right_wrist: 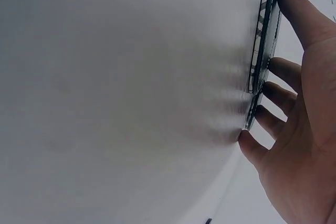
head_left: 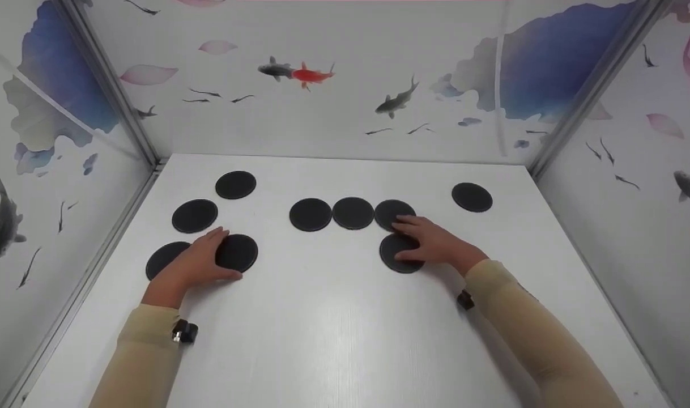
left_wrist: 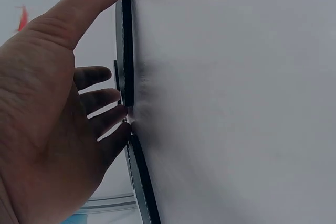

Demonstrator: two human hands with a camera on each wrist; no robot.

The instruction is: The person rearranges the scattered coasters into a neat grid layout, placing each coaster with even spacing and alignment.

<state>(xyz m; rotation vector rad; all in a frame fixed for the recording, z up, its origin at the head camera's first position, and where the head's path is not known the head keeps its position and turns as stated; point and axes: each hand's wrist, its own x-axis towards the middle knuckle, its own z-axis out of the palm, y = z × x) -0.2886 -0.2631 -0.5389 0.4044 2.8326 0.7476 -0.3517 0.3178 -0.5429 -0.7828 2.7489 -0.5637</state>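
Several flat black discs lie on a white table (head_left: pixel 322 328). At the left, my left hand (head_left: pixel 195 263) spans one black disc (head_left: pixel 237 253), its thumb at the near edge and its fingers at the far left edge. In the left wrist view, that disc (left_wrist: pixel 126 45) shows edge-on between thumb and fingers. Another disc (head_left: pixel 162 260) is partly hidden behind this hand. On the right, my right hand (head_left: pixel 438 243) rests its thumb on a black disc (head_left: pixel 395 253), while its fingers (head_left: pixel 407 221) lie over the disc above it (head_left: pixel 391 211). From the right wrist, these fingers look fairly straight.
Two discs, a middle one (head_left: pixel 353 213) and a left one (head_left: pixel 310 215), continue the row at the table's centre. Two more discs (head_left: pixel 235 185) (head_left: pixel 195 216) lie at the back left, and a single disc (head_left: pixel 472 197) at the back right. Patterned walls (head_left: pixel 345 124) enclose the table.
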